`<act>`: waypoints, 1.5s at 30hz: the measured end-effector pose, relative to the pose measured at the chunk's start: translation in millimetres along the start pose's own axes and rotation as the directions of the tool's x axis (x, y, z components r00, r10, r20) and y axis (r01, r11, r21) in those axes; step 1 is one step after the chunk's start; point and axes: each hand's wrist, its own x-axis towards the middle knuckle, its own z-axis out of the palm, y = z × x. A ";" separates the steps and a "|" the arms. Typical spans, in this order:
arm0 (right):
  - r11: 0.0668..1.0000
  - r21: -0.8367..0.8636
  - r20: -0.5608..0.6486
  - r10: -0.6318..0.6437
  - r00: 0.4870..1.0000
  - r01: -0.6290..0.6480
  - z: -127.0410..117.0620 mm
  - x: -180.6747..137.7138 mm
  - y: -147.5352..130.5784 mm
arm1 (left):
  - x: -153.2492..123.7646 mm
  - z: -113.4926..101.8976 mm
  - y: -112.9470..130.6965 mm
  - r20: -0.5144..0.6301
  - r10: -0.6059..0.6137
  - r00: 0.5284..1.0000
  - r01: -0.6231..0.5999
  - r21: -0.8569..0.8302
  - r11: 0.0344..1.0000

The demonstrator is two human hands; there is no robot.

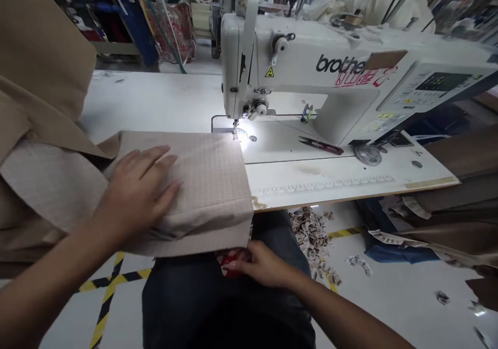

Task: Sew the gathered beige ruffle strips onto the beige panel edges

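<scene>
My left hand lies on a light beige checked fabric panel, its fingers spread. The panel's right part lies over the front of the white sewing table, with a fold along the near side. Its far right corner reaches the presser foot under the lit needle. Below the panel's near edge, my right hand is closed by a small red patterned thing. The thumb rests over that thing, while the other fingers are partly hidden by the fabric. What exactly they grip is hidden.
The white Brother sewing machine stands behind the fabric. Thread snips lie on the white table, and a printed ruler runs along its front. Brown cloth is heaped left; more brown fabric hangs right. Scraps litter the floor.
</scene>
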 end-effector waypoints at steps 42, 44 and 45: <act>0.987 -0.120 0.462 -0.038 0.886 0.105 47.9 -52.0 -77.9 | -115.9 -26.9 74.8 0.770 -0.215 0.601 0.682 -0.635 -0.363; 0.988 0.155 0.409 -0.072 0.910 0.008 45.5 -41.1 -70.6 | -117.9 -43.2 65.4 0.676 -0.340 0.654 0.648 -0.732 -0.209; 0.975 0.221 0.374 -0.085 0.924 0.000 44.4 -36.2 -70.8 | -116.9 -48.7 62.4 0.613 -0.415 0.672 0.627 -0.769 -0.120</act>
